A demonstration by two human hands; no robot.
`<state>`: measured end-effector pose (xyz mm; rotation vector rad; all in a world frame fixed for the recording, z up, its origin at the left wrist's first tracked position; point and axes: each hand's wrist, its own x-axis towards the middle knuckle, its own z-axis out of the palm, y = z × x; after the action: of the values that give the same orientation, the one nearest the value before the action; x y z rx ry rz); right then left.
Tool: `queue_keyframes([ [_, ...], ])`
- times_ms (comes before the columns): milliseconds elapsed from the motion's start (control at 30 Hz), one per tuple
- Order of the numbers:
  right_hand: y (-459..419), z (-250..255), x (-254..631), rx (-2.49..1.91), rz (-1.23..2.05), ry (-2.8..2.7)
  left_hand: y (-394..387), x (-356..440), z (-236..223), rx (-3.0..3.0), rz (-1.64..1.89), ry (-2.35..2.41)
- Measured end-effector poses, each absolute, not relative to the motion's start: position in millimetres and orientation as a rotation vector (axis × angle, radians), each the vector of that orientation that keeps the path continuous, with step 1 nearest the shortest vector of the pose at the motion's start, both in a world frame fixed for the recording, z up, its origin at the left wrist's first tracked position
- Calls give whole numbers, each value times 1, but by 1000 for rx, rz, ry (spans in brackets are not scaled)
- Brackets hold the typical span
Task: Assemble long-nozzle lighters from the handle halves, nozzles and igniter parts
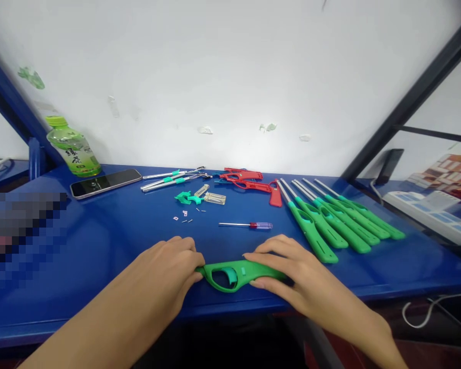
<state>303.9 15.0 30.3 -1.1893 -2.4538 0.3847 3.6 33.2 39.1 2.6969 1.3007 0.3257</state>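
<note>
The left hand (174,264) pinches one end of a green lighter casing (250,269) near the front of the bench (111,230); whether casing and bench touch is hard to tell. The right hand (294,264) grips the other end, beside green-handled lighters (349,234).

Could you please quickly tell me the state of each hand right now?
Left hand: closed, pinching the green casing at its narrow end.
Right hand: closed around the same casing's other end.

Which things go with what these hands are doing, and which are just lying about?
Seem to belong:
green casing, in left hand and right hand
screwdriver
green-handled lighters
teal pieces
metal rods
red casings, perhaps

Probably just lying about:
bottle
phone
</note>
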Motion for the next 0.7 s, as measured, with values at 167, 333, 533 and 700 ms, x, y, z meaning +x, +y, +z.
queue_keyframes([
  [167, 14, 30, 302, -1219, 402, -2449, 32, 7, 35, 2656, 325, 1403],
  [333, 14, 30, 299, -1235, 425, -2455, 33, 7, 39, 2678, 338, 1373],
  [533, 10, 30, 297, -1266, 437, -2417, 33, 10, 37, 2649, 263, 1448],
  [700, 8, 23, 296, -1256, 280, -2392, 25, 18, 36, 2630, 284, 1499],
])
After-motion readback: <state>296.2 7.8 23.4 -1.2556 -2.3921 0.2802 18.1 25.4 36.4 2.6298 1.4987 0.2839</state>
